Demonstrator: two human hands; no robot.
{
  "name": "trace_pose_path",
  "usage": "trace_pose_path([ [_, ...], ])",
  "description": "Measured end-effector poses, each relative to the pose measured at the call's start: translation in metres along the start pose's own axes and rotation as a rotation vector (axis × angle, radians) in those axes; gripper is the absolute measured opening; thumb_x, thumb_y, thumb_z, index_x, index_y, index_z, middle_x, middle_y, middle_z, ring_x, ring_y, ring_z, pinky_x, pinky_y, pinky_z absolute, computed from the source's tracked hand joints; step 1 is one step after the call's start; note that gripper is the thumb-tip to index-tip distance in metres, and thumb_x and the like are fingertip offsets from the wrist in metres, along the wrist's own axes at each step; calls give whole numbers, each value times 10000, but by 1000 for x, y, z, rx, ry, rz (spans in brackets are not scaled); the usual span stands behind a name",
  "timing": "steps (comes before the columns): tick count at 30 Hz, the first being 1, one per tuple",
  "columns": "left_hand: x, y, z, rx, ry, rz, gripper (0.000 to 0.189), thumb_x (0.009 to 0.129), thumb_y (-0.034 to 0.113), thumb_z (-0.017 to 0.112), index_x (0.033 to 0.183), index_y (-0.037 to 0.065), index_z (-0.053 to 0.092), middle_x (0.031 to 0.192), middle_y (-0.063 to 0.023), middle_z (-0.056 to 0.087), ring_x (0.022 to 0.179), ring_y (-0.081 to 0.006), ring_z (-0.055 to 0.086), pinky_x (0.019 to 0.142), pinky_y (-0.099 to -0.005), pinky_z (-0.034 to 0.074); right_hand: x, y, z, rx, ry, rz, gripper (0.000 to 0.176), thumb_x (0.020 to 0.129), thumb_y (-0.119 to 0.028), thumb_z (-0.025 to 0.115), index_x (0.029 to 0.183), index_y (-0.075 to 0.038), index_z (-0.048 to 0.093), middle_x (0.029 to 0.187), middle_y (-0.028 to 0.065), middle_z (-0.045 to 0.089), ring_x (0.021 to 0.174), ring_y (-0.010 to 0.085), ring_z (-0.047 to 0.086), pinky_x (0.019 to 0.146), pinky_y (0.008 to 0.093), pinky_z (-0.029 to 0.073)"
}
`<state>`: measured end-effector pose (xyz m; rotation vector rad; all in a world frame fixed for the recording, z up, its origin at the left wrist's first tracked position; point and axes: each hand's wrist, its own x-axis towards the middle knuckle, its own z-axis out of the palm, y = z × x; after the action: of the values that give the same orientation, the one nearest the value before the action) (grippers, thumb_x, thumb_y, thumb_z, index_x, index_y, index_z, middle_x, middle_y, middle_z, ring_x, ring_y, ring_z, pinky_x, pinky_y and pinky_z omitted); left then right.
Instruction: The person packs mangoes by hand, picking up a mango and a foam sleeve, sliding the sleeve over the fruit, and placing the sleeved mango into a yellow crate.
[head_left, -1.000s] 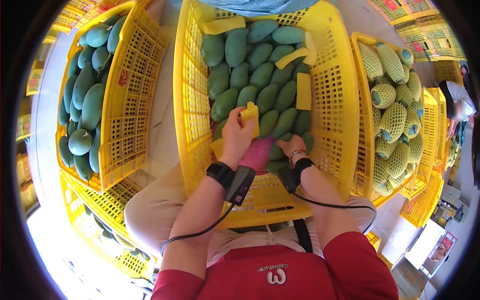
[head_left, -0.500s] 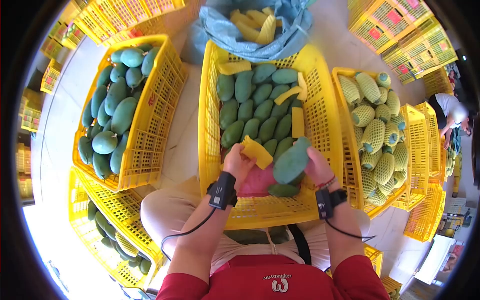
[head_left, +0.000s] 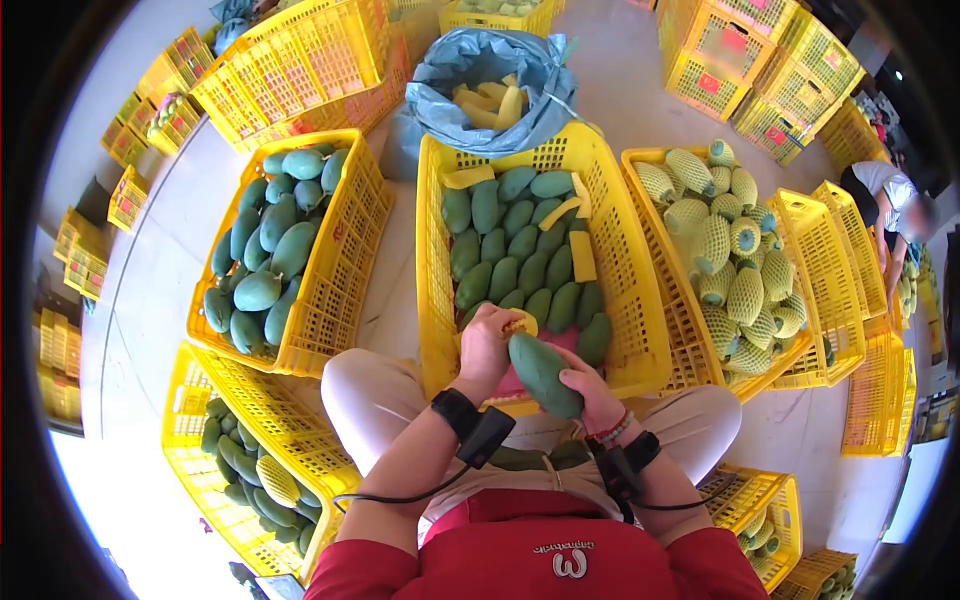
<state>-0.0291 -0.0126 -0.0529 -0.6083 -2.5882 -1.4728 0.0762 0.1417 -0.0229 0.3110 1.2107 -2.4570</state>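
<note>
My left hand (head_left: pixel 484 348) is closed on a bunched yellow foam net sleeve (head_left: pixel 522 323), over the near end of the middle crate. In my right hand (head_left: pixel 594 398) is a large green mango (head_left: pixel 545 376), its far end close beside the sleeve. Both hands are near each other above the crate's front edge. Rows of bare green mangoes (head_left: pixel 504 275) fill most of the yellow crate (head_left: pixel 640 320). Flat yellow foam sleeves (head_left: pixel 583 257) lie on top along its right side and far left corner. Pink material (head_left: pixel 510 383) shows partly under my hands.
A blue sack (head_left: pixel 425 115) of foam sleeves stands beyond the crate. Left is a crate (head_left: pixel 345 250) of bare mangoes; right, a crate (head_left: pixel 655 250) of net-wrapped ones. Another mango crate (head_left: pixel 270 400) sits near my left knee. A person (head_left: pixel 885 200) bends at far right.
My right hand has brought the mango nearer to my body and tilted it. My left hand has drawn in the foam sleeve, now bunched at the mango's far end. The camera view has shifted.
</note>
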Motion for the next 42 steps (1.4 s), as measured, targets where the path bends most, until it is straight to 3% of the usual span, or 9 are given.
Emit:
trace_pose_path([
  [6,-5,25,-22,-174,-342,61,179,709,50,629,884,52,672,758,-109,589,659,-237,588,590,-307,469,-14,-18,-25,-1010,28,-425,736,744,-127,656,1362,14,282,1311,136,426,1174,204,451,992,293,346],
  [11,-2,33,-29,-109,-505,275,180,715,50,619,890,45,659,724,-84,594,637,-204,580,578,-312,467,-4,-7,-25,-935,-101,-253,734,719,-153,692,1333,12,326,1274,139,450,1180,189,434,967,305,367],
  [17,-44,25,3,-183,-210,-162,90,728,65,652,794,8,631,790,-83,599,675,-167,586,608,-268,472,22,12,1,-1043,617,-825,479,700,-125,689,1099,-8,452,1132,147,489,1037,263,503,884,340,421],
  [20,-44,27,14,-86,26,154,170,744,71,669,871,-8,589,871,-94,599,750,-128,582,635,-254,478,27,12,9,-972,754,-947,399,740,-95,633,1097,-30,467,1124,177,487,1018,328,497,891,354,411],
  [22,-41,33,17,-413,-135,-266,333,757,93,685,1030,-7,521,978,-140,584,901,-161,583,722,-284,484,25,3,11,-1018,716,-947,353,767,-77,589,1100,-31,479,1126,185,488,1024,340,496,896,361,410],
  [26,-29,51,-8,-645,-304,-234,788,738,148,682,1360,-18,227,1156,-138,503,999,-186,524,870,-288,440,-1,-39,21,-1226,316,-928,330,799,-14,498,1120,-80,527,1138,145,497,1020,314,529,832,350,459],
  [29,-30,73,-19,-737,-339,-262,814,729,250,707,1363,-13,269,1146,-113,507,1015,-180,513,867,-296,426,-3,-60,17,-1450,522,-903,299,764,-24,541,1055,-90,558,1029,99,541,875,280,584,701,345,497],
  [37,-14,54,15,-815,-254,-154,726,798,319,685,1327,9,298,1152,-91,513,1021,-180,527,857,-288,451,-20,-53,31,-1244,366,-1042,124,712,-96,619,831,-117,589,792,58,553,695,248,579,610,336,491],
  [42,17,158,47,-837,-313,-87,778,728,139,709,1350,15,259,1231,-136,467,1111,-236,497,936,-359,425,-35,-77,-4,-558,671,-1059,609,779,-160,638,1292,-21,341,1166,161,493,1094,263,496,900,318,418],
])
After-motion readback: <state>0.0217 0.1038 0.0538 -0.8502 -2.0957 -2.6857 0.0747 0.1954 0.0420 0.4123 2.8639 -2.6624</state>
